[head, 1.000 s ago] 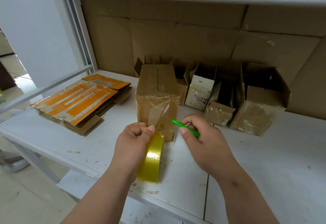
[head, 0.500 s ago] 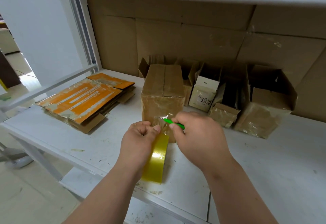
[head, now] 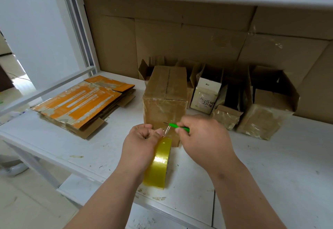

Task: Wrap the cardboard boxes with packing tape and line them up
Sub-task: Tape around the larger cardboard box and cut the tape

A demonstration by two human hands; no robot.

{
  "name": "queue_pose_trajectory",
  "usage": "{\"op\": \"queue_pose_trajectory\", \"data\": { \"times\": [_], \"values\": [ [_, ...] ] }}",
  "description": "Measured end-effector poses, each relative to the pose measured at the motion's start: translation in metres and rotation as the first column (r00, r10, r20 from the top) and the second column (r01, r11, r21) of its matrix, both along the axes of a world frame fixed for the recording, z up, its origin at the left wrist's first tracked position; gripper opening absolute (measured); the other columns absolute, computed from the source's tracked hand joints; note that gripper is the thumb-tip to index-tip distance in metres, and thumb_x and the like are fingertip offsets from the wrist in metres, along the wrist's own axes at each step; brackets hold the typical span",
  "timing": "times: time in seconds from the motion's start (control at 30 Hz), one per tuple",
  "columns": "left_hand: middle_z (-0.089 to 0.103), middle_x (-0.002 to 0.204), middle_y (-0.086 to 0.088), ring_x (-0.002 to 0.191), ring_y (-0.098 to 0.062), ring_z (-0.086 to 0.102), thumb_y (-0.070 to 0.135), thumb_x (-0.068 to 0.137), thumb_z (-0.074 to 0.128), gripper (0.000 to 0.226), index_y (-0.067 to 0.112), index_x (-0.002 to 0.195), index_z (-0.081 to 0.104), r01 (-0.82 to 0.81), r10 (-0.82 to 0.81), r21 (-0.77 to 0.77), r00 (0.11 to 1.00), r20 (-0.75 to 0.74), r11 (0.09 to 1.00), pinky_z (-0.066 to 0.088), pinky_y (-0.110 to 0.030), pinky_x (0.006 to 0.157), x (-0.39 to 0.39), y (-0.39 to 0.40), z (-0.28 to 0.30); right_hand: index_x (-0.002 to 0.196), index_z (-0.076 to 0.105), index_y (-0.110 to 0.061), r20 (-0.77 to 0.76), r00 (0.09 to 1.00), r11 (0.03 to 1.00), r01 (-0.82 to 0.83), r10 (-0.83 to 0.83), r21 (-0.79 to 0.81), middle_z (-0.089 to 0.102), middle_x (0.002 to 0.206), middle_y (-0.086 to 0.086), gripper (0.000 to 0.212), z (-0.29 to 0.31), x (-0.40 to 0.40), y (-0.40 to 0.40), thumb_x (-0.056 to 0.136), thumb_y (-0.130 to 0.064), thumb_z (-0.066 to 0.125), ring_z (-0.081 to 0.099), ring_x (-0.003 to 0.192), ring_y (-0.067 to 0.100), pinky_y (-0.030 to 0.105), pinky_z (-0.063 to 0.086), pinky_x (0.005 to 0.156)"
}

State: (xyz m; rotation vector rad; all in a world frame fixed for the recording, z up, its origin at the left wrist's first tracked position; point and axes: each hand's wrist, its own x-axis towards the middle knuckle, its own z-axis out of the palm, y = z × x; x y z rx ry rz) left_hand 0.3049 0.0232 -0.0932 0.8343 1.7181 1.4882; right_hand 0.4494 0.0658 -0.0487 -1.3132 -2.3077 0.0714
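left hand point(head: 139, 145) grips tape roll point(head: 159, 164); right hand point(head: 201, 138) pinches green cutter point(head: 178, 127) beside box point(head: 165, 100).

White shelf point(head: 270, 165) with cardboard boxes point(head: 164, 100), flattened orange cartons point(head: 81, 106).

Closed brown cardboard box point(head: 166, 100) stands upright mid-shelf point(head: 270, 156), flaps shut, clear tape glossy over top seam and down its front face. Yellow-tinted tape roll point(head: 159, 164) stands on edge just in front of the box, near the shelf's front edge; a short clear strip point(head: 166, 131) runs from the roll up to the box front. Row of smaller boxes along the back edge, right of the big one: white-labelled box point(head: 205, 95), open-flapped tape-wrapped box point(head: 227, 117), and larger open-flapped tape-wrapped box point(head: 264, 119), touching side by side.
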Motion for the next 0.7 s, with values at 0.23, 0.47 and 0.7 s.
{"op": "queue_pose_trajectory", "data": {
  "times": [0.23, 0.47, 0.7],
  "values": [
    [0.06, 0.112, 0.016, 0.107, -0.008, 0.059, 0.026, 0.087, 0.075, 0.022, 0.018, 0.067, 0.077, 0.017, -0.018, 0.009, 0.999, 0.026, 1.0, 0.046, -0.044, 0.103, -0.004, 0.0, 0.001, 0.091, 0.069, -0.023, -0.138, 0.981, 0.99, 0.133, -0.14, -0.055, 0.061, 0.071, -0.006, 0.007, -0.02, 0.038, 0.012, 0.091, -0.027, 0.063, 0.052, 0.057, 0.012, 0.025, 0.037, 0.049],
    [0.062, 0.109, 0.017, 0.105, -0.008, 0.06, 0.027, 0.086, 0.076, 0.023, 0.014, 0.066, 0.076, 0.005, -0.005, 0.011, 1.0, 0.025, 1.0, 0.046, -0.046, 0.103, -0.003, -0.001, 0.0, 0.102, 0.055, -0.026, 0.127, 0.943, 0.881, 0.332, -0.307, -0.336, 0.065, 0.082, -0.009, 0.013, -0.063, 0.057, 0.027, 0.099, -0.027, 0.042, 0.063, 0.075, 0.015, 0.032, 0.042, 0.076],
    [0.057, 0.108, 0.015, 0.1, -0.004, 0.058, 0.025, 0.086, 0.075, 0.025, 0.009, 0.067, 0.072, 0.031, -0.025, 0.044, 0.991, -0.131, 0.999, 0.044, -0.024, 0.08, -0.005, -0.007, 0.002, 0.137, 0.05, -0.038, 0.197, 0.902, 0.839, 0.43, -0.384, -0.333, 0.046, 0.137, -0.004, 0.04, -0.077, 0.046, 0.026, 0.097, -0.041, 0.047, 0.042, 0.125, 0.02, 0.043, 0.028, 0.104]
  ]
}}
